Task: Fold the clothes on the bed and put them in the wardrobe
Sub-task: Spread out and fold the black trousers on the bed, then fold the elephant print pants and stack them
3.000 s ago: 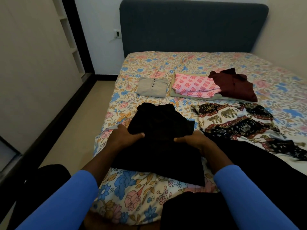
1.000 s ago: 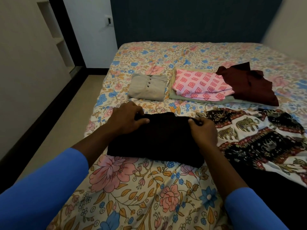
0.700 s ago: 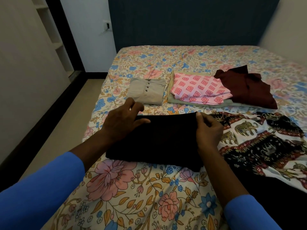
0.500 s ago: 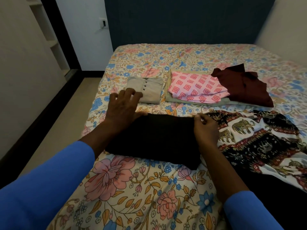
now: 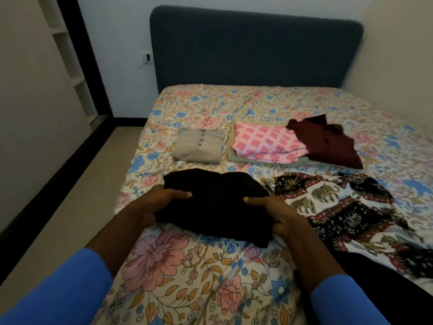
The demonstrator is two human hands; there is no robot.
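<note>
Fingers point(image 5: 278, 225) now grip black garment point(image 5: 218, 202) sides, previously pressing top.

On the bed point(image 5: 257, 102), the folded garment point(image 5: 218, 202) lies nearest. Behind it sits the buttoned top point(image 5: 199, 147). To that top's right is the stack point(image 5: 264, 144), with the crumpled shirt point(image 5: 328, 141) over its right edge. The spread cloth point(image 5: 339, 205) lies right of the folded garment, before the stack.

2 plain bright blue sleeves point(image 5: 58, 292) end partway along the bare forearms
</note>
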